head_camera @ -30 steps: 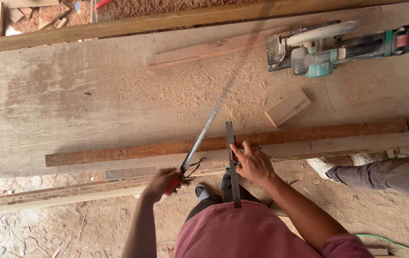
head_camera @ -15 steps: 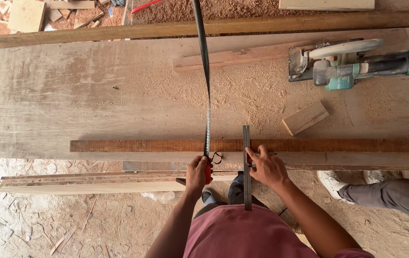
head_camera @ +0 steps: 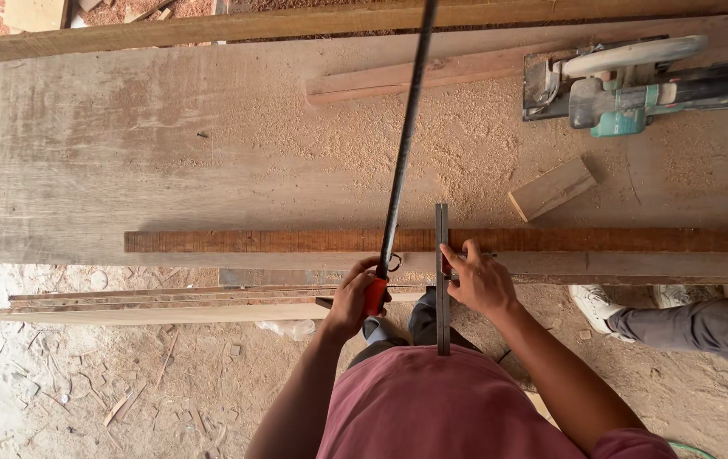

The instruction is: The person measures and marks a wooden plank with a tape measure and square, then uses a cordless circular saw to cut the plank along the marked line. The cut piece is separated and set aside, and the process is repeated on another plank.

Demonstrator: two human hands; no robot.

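Observation:
A long dark brown wooden strip (head_camera: 279,240) lies along the near edge of the plank workbench (head_camera: 126,153). My left hand (head_camera: 349,304) is closed around the orange-red handle of a hand saw (head_camera: 404,136). Its thin blade, seen edge-on, rises across the strip and out of the top of the view. A metal try square (head_camera: 442,238) lies across the strip just right of the blade. My right hand (head_camera: 480,280) grips the square at the bench edge, fingertips on the strip.
A teal circular saw (head_camera: 636,85) sits at the far right of the bench, with a small wood block (head_camera: 551,189) and a reddish batten (head_camera: 415,78) nearby. Sawdust covers the middle. Another person's shoe (head_camera: 592,302) and leg are at the right. Planks (head_camera: 152,308) lie below left.
The saw blade swung from leaning right to nearly straight up across the strip. My left hand moved right, close to the square. My right hand stayed on the square.

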